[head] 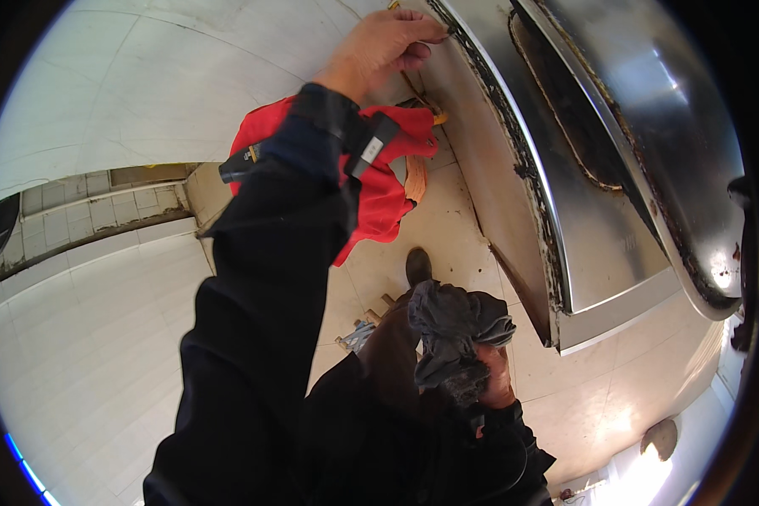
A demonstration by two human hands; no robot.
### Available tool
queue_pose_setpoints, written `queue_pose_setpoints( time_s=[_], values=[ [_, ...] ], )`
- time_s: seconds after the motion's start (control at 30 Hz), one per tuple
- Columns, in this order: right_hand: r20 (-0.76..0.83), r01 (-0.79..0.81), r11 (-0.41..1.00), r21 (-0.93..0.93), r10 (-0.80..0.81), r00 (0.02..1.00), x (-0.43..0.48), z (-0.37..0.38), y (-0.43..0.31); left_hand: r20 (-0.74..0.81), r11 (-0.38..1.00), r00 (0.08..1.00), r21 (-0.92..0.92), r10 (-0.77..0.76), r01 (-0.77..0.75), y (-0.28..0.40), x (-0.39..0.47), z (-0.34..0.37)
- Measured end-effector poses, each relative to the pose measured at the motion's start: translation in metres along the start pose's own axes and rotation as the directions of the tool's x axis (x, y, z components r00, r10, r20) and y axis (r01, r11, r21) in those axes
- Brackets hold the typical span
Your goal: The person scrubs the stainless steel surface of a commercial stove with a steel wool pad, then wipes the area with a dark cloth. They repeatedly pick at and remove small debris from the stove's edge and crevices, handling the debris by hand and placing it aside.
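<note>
My left hand (395, 47) reaches far forward, thumb and forefinger pinched on a small dark scrap at the grimy edge strip (518, 152) of a stainless steel appliance (582, 234). Black, crumbly residue lines that strip beside a bright metal rim. Close to my body, my right hand (496, 376) grips a bunched dark grey cloth (455, 322). A long, narrow opening with a brown, dirty border shows in the metal. Beneath my left forearm lies a red cloth or garment (379, 209), partly covered by the sleeve.
A second shiny steel panel (689, 126) with a brown-stained edge stands at the right. My boot (419, 265) rests on the tiled floor (468, 253). A large whitish surface (152, 82) spans the upper left. Small wooden pieces and a bluish item lie near my leg.
</note>
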State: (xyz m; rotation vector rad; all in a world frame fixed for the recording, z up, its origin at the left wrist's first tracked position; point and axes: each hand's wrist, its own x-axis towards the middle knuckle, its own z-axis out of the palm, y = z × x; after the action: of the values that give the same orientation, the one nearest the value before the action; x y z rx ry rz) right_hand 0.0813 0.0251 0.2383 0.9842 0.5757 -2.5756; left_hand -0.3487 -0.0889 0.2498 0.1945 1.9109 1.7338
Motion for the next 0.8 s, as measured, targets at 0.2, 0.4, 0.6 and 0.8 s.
queue_pose_setpoints(
  time_s=[0.2, 0.4, 0.6, 0.8],
  values=[
    [0.018, 0.042, 0.998, 0.041, -0.043, 0.999, 0.008, 0.009, 0.001, 0.036, 0.905, 0.996, 0.422, -0.086, 0.063, 0.045, -0.003, -0.011],
    [0.032, 0.010, 0.998, 0.066, -0.012, 0.999, 0.010, 0.016, 0.000, 0.172, 0.864, 0.967, 0.497, -0.188, 0.080, 0.055, 0.005, -0.016],
    [0.026, -0.034, 0.998, 0.053, 0.033, 0.999, 0.011, 0.019, 0.000, 0.832, 0.396, 0.402, 0.245, 0.382, -0.885, 0.045, 0.017, -0.030],
    [0.061, -0.022, 0.999, 0.047, 0.019, 0.998, 0.014, 0.023, 0.002, 0.889, 0.434, 0.433, 0.335, 0.149, -0.836, 0.029, 0.026, -0.025]
  ],
)
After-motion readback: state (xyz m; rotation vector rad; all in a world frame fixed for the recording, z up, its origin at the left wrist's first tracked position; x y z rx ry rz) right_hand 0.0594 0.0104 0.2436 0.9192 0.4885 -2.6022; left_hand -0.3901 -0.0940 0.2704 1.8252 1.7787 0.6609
